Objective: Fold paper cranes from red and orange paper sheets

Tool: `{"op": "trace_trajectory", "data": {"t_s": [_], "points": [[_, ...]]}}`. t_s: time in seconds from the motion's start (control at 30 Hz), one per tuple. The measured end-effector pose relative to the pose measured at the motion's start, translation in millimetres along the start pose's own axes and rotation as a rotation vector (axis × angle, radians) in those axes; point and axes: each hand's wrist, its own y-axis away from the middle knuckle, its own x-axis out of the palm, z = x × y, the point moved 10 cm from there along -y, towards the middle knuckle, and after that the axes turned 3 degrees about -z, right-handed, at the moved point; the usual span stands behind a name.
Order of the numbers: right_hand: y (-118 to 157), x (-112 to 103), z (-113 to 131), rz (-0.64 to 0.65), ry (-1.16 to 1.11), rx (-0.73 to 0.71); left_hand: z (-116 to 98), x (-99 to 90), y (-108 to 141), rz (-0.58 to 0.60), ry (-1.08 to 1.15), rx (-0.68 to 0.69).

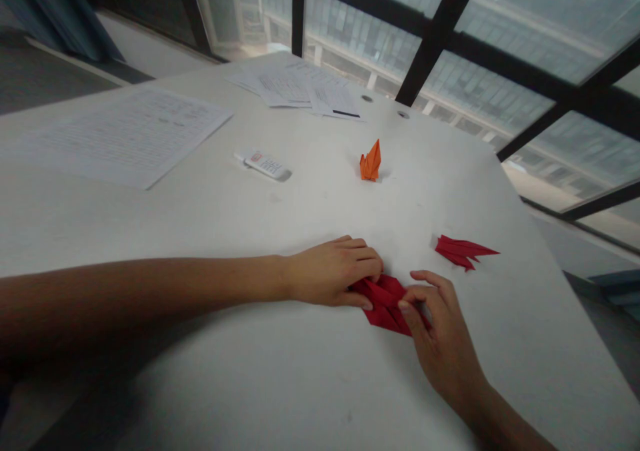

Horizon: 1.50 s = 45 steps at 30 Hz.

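A sheet of folded red paper (387, 298) lies on the white table between my two hands. My left hand (340, 271) reaches in from the left and grips its left side, thumb in front and fingers over the far edge. With thumb and index finger, my right hand (440, 334) pinches the paper's right part; the other fingers are lifted and curled. Creases run across the paper, and both of its ends are partly covered by my fingers. Just beyond my right hand lies a second folded red paper piece (463, 251) with pointed ends.
An orange origami figure (371, 162) stands on the table (310, 384) farther back. To its left lies a white packet or eraser-like item (267, 164) with print. Printed sheets (125, 131) spread at the left, with more papers (300, 84) at the back by the window (360, 18).
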Motion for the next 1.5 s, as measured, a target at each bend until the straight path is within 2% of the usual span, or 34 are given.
{"op": "trace_trajectory", "data": {"t_s": [0.17, 0.3, 0.43, 0.57, 0.8, 0.87, 0.93, 1.0, 1.1, 1.2, 1.3, 1.4, 1.5], "points": [[3, 0, 1, -0.012, 0.049, -0.03, -2, -2.4, 1, -0.015, 0.113, 0.0], [3, -1, 1, -0.021, 0.019, -0.015, -4, -0.4, 3, -0.001, 0.121, 0.001], [-1, 7, 6, 0.081, -0.049, -0.018, -7, -3.3, 4, -0.028, 0.114, 0.026], [-4, 14, 8, 0.174, -0.049, 0.003, -4, -0.2, 4, 0.014, 0.158, 0.007], [-5, 9, 4, 0.078, 0.0, 0.0, -7, 0.3, 1, 0.04, 0.104, 0.026], [-4, 7, 4, 0.049, 0.013, -0.019, -6, -0.2, 0, 0.029, 0.08, -0.006], [-3, 3, 8, 0.01, 0.04, -0.078, 0, -3.0, 0, -0.011, 0.059, -0.069], [-1, -6, 20, -0.061, 0.088, -0.213, 2, -9.4, 0, -0.083, 0.03, -0.095], [9, -18, 46, -0.172, 0.168, -0.499, -8, -19.5, 1, -0.174, -0.11, 0.015], [18, -12, 60, -0.122, 0.301, -0.674, -20, -17.4, 2, -0.127, -0.301, 0.144], [20, 0, 60, -0.031, 0.439, -0.701, -21, -12.9, 1, -0.01, -0.307, 0.177], [22, 7, 60, 0.012, 0.48, -0.701, -20, -13.8, 0, 0.079, -0.163, 0.156], [23, 12, 59, 0.044, 0.479, -0.696, -25, -15.3, 2, 0.114, -0.05, 0.163]]}}
